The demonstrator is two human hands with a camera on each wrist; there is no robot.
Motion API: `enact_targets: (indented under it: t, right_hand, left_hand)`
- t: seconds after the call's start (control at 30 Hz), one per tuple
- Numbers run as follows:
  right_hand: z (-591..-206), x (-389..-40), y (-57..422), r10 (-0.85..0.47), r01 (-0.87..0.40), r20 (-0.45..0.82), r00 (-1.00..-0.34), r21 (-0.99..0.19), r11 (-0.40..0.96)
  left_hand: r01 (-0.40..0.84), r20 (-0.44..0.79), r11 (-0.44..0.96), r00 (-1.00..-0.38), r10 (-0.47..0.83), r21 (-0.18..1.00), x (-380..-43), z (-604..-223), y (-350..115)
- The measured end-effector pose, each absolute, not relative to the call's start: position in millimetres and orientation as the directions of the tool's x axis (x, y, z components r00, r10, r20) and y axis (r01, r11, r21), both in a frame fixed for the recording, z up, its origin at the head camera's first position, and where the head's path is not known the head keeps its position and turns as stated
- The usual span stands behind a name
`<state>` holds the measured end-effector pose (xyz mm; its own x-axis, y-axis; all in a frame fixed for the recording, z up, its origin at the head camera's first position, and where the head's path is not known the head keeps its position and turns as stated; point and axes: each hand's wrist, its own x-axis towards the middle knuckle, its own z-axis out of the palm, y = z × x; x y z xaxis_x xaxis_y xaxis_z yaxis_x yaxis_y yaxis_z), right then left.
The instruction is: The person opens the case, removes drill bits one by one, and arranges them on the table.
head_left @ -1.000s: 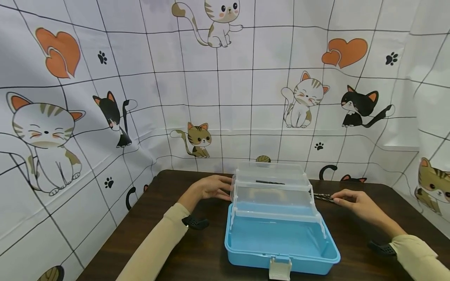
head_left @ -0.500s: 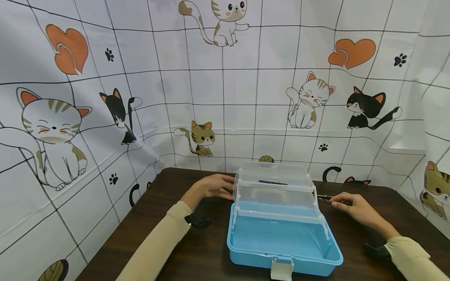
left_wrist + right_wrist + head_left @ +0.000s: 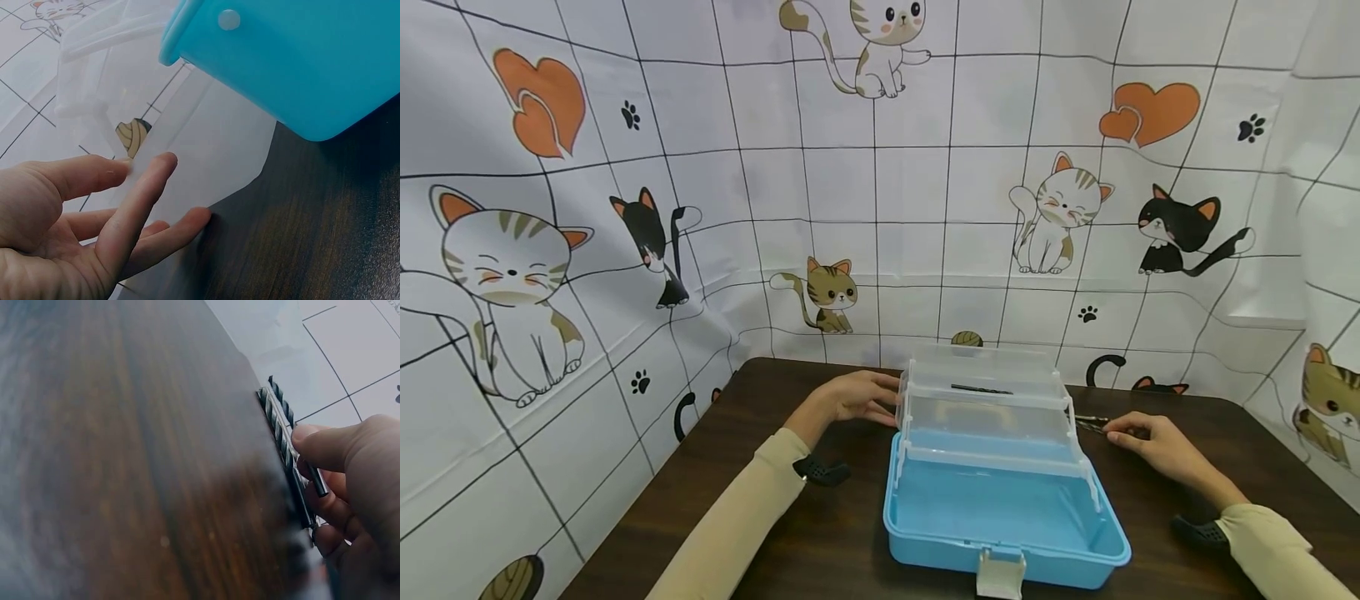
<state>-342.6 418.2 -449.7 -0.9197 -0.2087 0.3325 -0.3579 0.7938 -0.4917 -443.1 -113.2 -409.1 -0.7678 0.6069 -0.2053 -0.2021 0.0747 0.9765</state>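
A blue toolbox (image 3: 940,563) stands open, its clear lid and trays (image 3: 992,457) folded up and back. One dark drill bit (image 3: 981,389) shows through the clear plastic at the top. My left hand (image 3: 853,397) is beside the clear lid's left side, fingers loosely bent with nothing between them. To the right of the box, my right hand (image 3: 1157,446) pinches drill bits (image 3: 281,434) between thumb and fingers. Two spiral bits show plainly in the right wrist view, with the fingers hiding part of them.
A dark brown wooden table (image 3: 737,492) lies under everything. Behind it and at the sides hangs a white cloth (image 3: 910,192) with a grid and cartoon cats. The box's white latch (image 3: 1000,575) hangs down at the front.
The head view has shifted a little. My right hand has turned slightly, and the drill bits in it look more spread apart. My left hand stays beside the lid.
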Motion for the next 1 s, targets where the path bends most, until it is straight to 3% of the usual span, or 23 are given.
enact_targets:
  t: [1.0]
  right_hand:
    - [-453.3, -345.9, 418.5, -0.3, -0.462, 0.442, -0.845, -0.323, 0.826]
  left_hand:
    - [-0.205, -0.209, 0.076, -0.769, 0.604, 0.976, -441.6, -408.3, -112.5]
